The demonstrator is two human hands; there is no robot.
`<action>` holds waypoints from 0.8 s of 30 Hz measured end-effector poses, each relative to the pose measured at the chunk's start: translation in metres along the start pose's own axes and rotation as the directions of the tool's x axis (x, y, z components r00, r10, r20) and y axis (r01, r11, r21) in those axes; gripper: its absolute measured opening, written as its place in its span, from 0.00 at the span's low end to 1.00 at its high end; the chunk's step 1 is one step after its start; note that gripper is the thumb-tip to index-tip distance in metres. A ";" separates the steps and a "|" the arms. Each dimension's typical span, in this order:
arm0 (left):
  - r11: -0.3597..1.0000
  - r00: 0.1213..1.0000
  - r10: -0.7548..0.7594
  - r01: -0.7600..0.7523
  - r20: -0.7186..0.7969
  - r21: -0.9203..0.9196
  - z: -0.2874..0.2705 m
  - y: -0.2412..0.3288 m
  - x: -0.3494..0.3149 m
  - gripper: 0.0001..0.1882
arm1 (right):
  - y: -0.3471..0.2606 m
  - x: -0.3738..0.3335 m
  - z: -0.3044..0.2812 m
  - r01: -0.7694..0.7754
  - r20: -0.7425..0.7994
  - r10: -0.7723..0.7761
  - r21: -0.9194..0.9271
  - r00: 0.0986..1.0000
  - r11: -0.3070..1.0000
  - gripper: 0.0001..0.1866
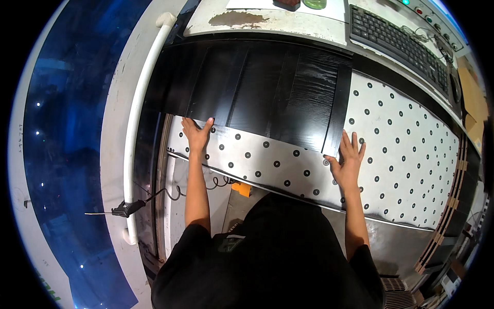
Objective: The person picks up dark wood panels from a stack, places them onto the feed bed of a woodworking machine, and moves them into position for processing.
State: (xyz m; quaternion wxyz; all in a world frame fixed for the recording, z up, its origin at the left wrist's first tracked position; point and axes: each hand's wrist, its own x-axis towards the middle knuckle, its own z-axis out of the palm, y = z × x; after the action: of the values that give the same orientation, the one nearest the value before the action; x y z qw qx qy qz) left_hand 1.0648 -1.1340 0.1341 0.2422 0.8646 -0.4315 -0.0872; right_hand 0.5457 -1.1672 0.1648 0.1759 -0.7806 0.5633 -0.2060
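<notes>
A large glossy black sheet (257,92) with long raised or creased bands lies over the far part of a white work table (406,149) dotted with black rings. My left hand (197,135) rests at the sheet's near left edge, thumb spread from the fingers, fingertips touching the edge. At the near right corner, my right hand (349,162) has its fingers spread. Its thumb reaches the corner and its other fingers lie along the right edge. Neither hand wraps around anything.
On the left, a white tubular handle (139,108) runs beside a blue translucent cover (77,154). A black air gun (127,208) with a coiled hose hangs there. Beyond the sheet stands a ledge with a black keyboard (399,46). Cardboard (472,100) leans at the right.
</notes>
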 end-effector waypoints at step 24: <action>0.983 0.967 0.183 -0.185 -0.176 0.005 0.002 0.004 -0.007 0.53 | -0.004 0.013 -0.002 -0.015 0.053 0.007 0.142 0.999 0.990 0.53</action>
State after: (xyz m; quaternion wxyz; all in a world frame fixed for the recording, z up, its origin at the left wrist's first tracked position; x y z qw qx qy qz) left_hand 1.0567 -1.1314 0.1343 0.2915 0.8238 -0.4861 0.0097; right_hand 0.5512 -1.1782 0.1699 0.2470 -0.7680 0.5466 -0.2245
